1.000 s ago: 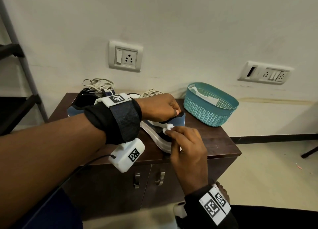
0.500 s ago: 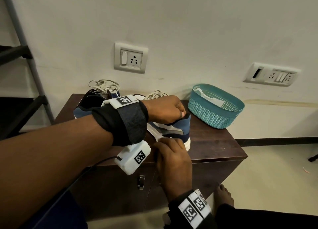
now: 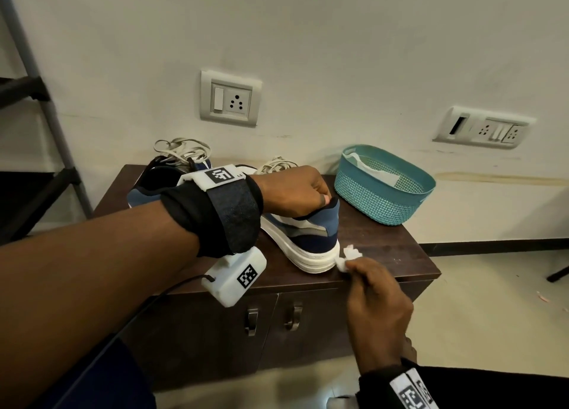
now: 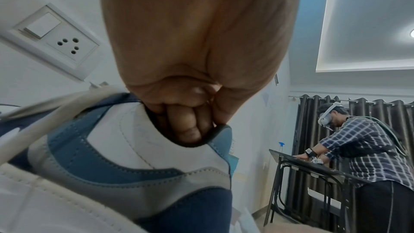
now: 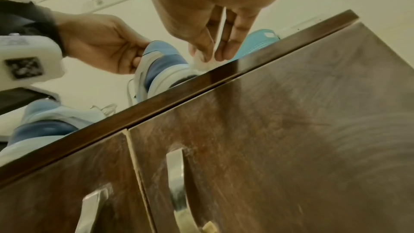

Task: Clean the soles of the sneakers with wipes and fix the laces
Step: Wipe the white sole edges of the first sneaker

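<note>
Right hand (image 3: 374, 301): nearest the camera; fingers pinched a crumpled white wipe (image 3: 348, 256) against the heel rim of the sole (image 3: 311, 259)
Wipe: looked thin and limp, so probably best bunched and pushed with the fingertips (image 5: 220, 54)
Sneaker (image 3: 304, 230): stood on the worktop (image 3: 385, 248) near its front edge, heel toward the camera
Left hand (image 3: 292, 191): fingers curled into the collar (image 4: 215, 132) at the heel, steadying the sneaker
Handling: upper judged soft, sole stiff and light; the collar looked the firm hold
Second sneaker (image 3: 147, 190): behind the left arm, laces (image 3: 181, 148) loose
Basket (image 3: 385, 184): farther right, near the wall
</note>
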Tool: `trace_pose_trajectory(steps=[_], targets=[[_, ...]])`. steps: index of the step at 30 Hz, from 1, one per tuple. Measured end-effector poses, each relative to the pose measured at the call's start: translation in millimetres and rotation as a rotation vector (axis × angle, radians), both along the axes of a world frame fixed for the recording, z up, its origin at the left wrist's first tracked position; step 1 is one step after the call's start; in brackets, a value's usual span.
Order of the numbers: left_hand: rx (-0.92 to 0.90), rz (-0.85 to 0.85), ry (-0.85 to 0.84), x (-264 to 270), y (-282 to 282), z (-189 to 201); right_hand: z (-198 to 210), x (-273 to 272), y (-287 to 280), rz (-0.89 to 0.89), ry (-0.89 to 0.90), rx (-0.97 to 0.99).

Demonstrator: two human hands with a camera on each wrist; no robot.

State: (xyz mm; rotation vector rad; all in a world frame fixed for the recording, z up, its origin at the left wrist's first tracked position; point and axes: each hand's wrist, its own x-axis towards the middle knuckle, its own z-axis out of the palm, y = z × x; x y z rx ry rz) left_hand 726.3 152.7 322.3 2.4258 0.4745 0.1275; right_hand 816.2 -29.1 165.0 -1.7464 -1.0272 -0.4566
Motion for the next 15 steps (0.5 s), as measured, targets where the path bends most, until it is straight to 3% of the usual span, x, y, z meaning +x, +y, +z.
trace_pose_trajectory(steps=[3,9,15], targets=[[-0.016,-0.013,-0.007,0,1,-3,1,0,5,0.144,0.021,0.088],[0.002,0.005,-0.019,0,2,-4,-2,-26,21,0.396,-0.228,-0.129],[0.029,-0.002,-0.009,1,3,-4,-4,-5,17,0.141,0.061,0.13]])
